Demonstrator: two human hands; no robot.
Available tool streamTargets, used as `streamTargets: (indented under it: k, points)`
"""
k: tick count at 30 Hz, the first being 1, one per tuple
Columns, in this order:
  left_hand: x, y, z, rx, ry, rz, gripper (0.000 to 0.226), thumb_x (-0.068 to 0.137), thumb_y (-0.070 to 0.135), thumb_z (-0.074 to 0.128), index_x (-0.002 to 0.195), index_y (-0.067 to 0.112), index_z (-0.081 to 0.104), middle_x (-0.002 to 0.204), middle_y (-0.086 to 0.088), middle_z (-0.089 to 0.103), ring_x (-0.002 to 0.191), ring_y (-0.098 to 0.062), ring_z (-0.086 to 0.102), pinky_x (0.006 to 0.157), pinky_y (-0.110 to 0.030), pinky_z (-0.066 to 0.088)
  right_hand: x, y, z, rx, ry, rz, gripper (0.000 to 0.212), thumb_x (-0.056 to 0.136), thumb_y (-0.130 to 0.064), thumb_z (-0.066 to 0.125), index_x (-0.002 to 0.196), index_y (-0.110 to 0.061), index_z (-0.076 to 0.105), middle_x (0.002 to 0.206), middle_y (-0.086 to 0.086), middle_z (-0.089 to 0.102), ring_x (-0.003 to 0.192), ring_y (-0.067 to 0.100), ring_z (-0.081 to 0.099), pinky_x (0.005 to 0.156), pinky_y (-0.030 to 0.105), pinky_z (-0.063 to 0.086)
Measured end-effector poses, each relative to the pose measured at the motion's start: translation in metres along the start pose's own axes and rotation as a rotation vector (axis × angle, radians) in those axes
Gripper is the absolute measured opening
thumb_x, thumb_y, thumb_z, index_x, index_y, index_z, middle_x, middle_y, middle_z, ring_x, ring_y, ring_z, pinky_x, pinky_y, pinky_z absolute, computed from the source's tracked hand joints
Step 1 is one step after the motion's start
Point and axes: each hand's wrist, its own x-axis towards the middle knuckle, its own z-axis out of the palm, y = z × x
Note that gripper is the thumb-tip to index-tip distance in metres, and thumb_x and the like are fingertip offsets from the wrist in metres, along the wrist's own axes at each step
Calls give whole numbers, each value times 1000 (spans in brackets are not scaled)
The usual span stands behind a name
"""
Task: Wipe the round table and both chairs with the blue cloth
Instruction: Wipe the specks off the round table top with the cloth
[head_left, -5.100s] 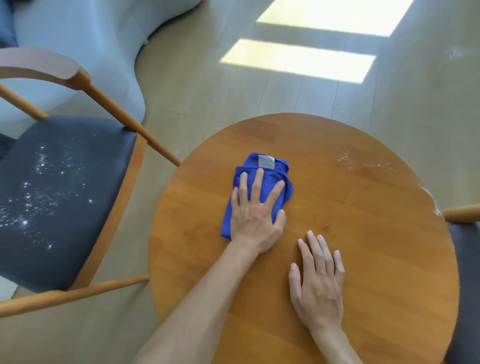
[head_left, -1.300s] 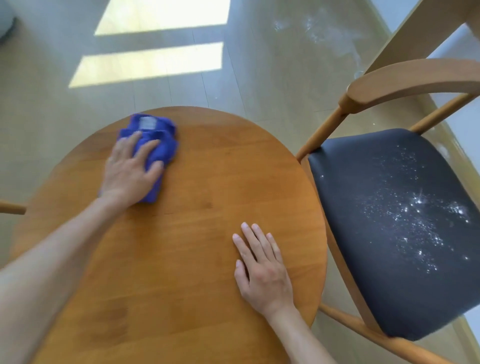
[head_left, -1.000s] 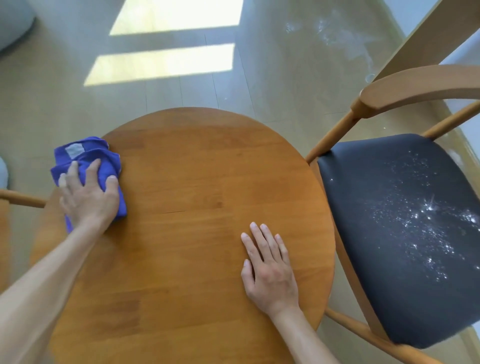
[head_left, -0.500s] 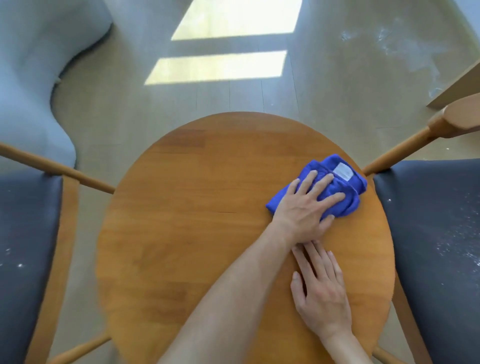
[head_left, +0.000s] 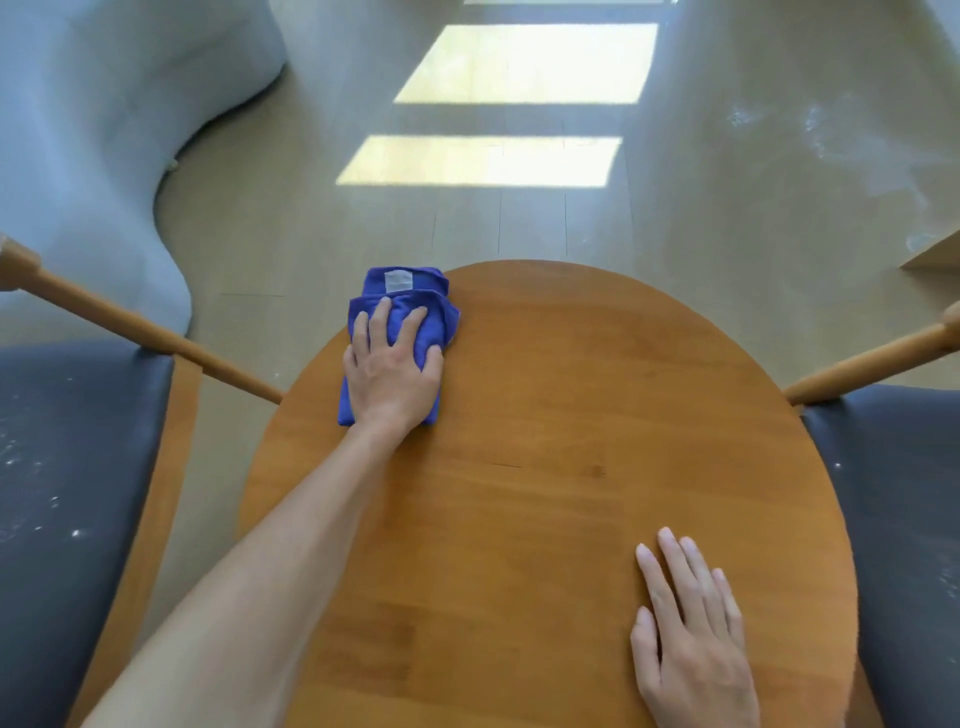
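Head view: round table (head_left: 545, 493) stands between two dark-seated chairs, left chair (head_left: 67, 493) and right chair (head_left: 893, 519). Folded blue cloth (head_left: 400, 296) lies at its far-left edge under the left hand (head_left: 389, 374), fingers spread, pressing. Right hand (head_left: 691, 644) rests flat, fingers together, near-right.
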Motion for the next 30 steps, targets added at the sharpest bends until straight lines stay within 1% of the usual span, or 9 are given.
streamTargets:
  k: [4,6,9,12,16,18,20,23,30]
  points:
    - [11,31,11,-33,33,-75,51,96,43,37,145,32,32,159,0,10,146,-27,2,117,-46,11,0,3,4,-58,13,-35,50,97,-28,25,133,-11,54,139,13,52,147,15,19,112,40,25]
    - [19,55,17,-16,-2,-30,52,96,43,35,147,33,28,160,-1,7,146,-27,0,117,-46,10,-1,4,6,-67,20,-32,49,97,-29,24,133,-12,54,140,12,51,145,18,25,112,41,26]
    - [24,108,33,19,-98,142,54,96,46,32,148,36,22,161,0,1,147,-25,-5,118,-45,6,-1,5,8,-76,21,-27,51,97,-29,24,128,-11,60,139,11,52,139,23,33,110,42,28]
    - [5,171,55,37,-188,340,55,96,48,32,149,38,19,161,1,-1,146,-25,-8,118,-45,2,-2,9,8,-71,18,-30,49,97,-30,25,134,-14,53,141,10,51,137,25,36,110,42,30]
    - [-55,237,81,21,-303,652,53,94,46,38,146,36,29,161,-1,4,147,-27,-5,117,-47,3,-2,10,7,-45,-15,-6,50,97,-30,26,131,-14,59,142,10,51,136,25,39,108,43,32]
    - [-84,249,89,57,-367,809,53,94,45,40,146,36,30,161,0,5,147,-27,-4,117,-48,3,-2,10,5,-15,-29,9,46,94,-27,33,127,-13,62,142,10,51,136,25,39,109,43,32]
    - [-95,247,90,80,-386,897,52,95,44,41,146,36,31,161,1,7,147,-27,-1,118,-46,2,-2,9,3,12,-46,21,46,88,-24,42,131,-14,56,143,10,50,139,23,36,111,44,29]
    - [-92,225,78,105,-363,922,52,95,45,41,145,38,31,160,3,9,147,-25,3,117,-42,7,-2,9,-2,44,-83,20,52,88,-24,44,138,-14,52,150,8,41,142,23,32,114,45,27]
    - [-115,106,42,1,-216,640,50,92,42,51,140,32,44,157,-1,23,145,-27,16,114,-43,18,-4,6,-8,61,-92,30,48,90,-22,45,135,-12,55,148,10,43,141,25,35,114,47,30]
